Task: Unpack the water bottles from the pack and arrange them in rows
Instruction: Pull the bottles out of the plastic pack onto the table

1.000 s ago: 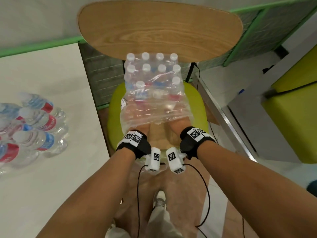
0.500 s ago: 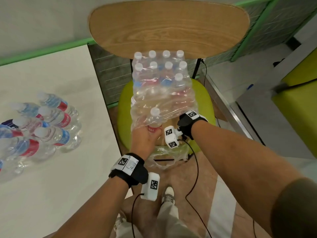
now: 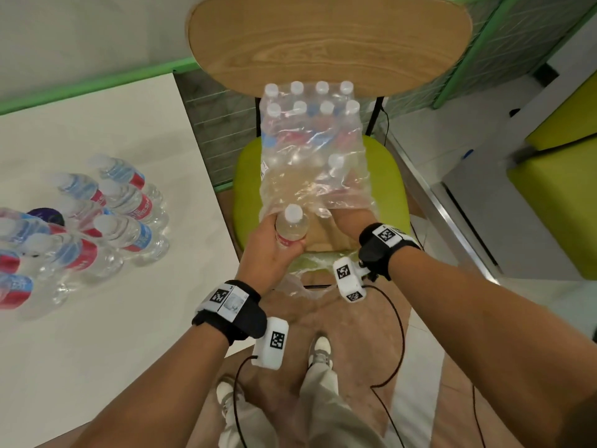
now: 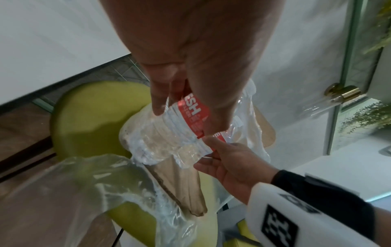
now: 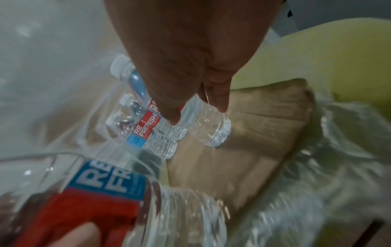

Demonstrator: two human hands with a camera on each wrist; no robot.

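A shrink-wrapped pack of water bottles stands on the green chair seat, its near end torn open. At that opening my left hand grips a clear, white-capped bottle with a red label, upright and just outside the wrap. In the left wrist view my fingers wrap that bottle's label. My right hand reaches inside the wrap. The right wrist view shows its thumb and fingers curled round another bottle standing on the cardboard tray.
Several unpacked bottles stand clustered on the white table to my left. The chair's wooden backrest rises behind the pack. Loose plastic wrap hangs over the seat's front edge. Sensor cables dangle from both wrists.
Both hands were inside the wrap's opening. My left hand has since drawn one bottle back out toward me, while my right hand stays inside the wrap.
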